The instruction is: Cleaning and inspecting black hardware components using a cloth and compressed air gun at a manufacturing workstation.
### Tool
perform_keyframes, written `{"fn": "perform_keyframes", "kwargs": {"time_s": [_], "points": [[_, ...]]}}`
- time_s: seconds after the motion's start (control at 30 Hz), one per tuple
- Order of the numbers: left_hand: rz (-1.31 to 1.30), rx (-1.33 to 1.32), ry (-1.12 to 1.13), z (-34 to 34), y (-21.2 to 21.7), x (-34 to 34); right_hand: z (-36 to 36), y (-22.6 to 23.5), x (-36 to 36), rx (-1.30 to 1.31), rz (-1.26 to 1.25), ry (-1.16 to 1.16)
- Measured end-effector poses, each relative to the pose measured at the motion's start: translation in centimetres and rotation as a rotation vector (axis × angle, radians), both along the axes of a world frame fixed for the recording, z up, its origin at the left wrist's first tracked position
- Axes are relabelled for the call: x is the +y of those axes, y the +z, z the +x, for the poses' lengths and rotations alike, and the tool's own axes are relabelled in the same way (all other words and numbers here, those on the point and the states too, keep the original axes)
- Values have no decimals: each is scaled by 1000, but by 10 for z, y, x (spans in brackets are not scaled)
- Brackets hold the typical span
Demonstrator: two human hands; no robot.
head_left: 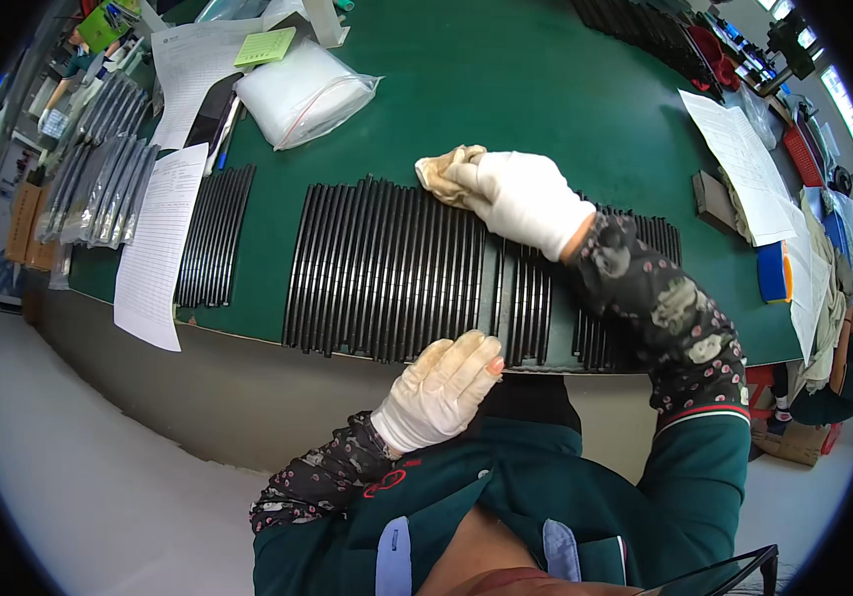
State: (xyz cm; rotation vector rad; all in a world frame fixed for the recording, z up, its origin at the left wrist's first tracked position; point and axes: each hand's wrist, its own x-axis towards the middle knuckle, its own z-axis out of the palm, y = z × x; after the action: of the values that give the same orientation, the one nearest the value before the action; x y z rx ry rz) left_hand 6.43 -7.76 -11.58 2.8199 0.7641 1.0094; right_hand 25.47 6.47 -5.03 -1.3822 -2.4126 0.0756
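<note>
Slim black rods (pixel 382 268) lie side by side in a wide row along the near edge of the green table. My right hand (pixel 511 194), in a white glove with yellowed fingers, reaches over the row to the rods' far ends. Its fingers are curled together, and whatever they may hold is hidden. My left hand (pixel 438 392), also gloved, rests flat at the near ends with its fingers stretched out and one bare fingertip showing. A narrow gap separates the big group from several rods (pixel 529 308) beneath my right forearm. More rods (pixel 635 238) lie beyond that forearm.
Left of the row, a smaller group of rods (pixel 216 238) sits beside a printed sheet (pixel 158 243). A white plastic bag (pixel 302 94) and a green notepad (pixel 266 46) lie farther back. Bagged rods (pixel 109 189) are at far left. At right are papers (pixel 739 164) and a blue-and-orange box (pixel 773 273).
</note>
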Motion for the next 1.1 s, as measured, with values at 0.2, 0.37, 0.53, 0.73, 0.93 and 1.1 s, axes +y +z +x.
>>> {"fn": "perform_keyframes", "kwargs": {"time_s": [0.2, 0.37, 0.53, 0.73, 0.93, 1.1], "points": [[-43, -3, -6, 1, 8, 4, 54, 28, -3, 572, -229, -230], [-157, 80, -175, 22, 58, 11, 113, 25, -32, 929, -238, -313], [-296, 337, -264, 46, 55, 24, 122, 20, -62, 997, -382, -414], [-288, 426, -114, 14, 58, 19, 83, 21, -81, 365, -4, -48], [-194, 266, -183, 13, 31, 10, 34, 9, -63, 31, 5, 221], [-171, 235, -203, 14, 25, 17, 22, -5, -51, 34, 46, 268]]}}
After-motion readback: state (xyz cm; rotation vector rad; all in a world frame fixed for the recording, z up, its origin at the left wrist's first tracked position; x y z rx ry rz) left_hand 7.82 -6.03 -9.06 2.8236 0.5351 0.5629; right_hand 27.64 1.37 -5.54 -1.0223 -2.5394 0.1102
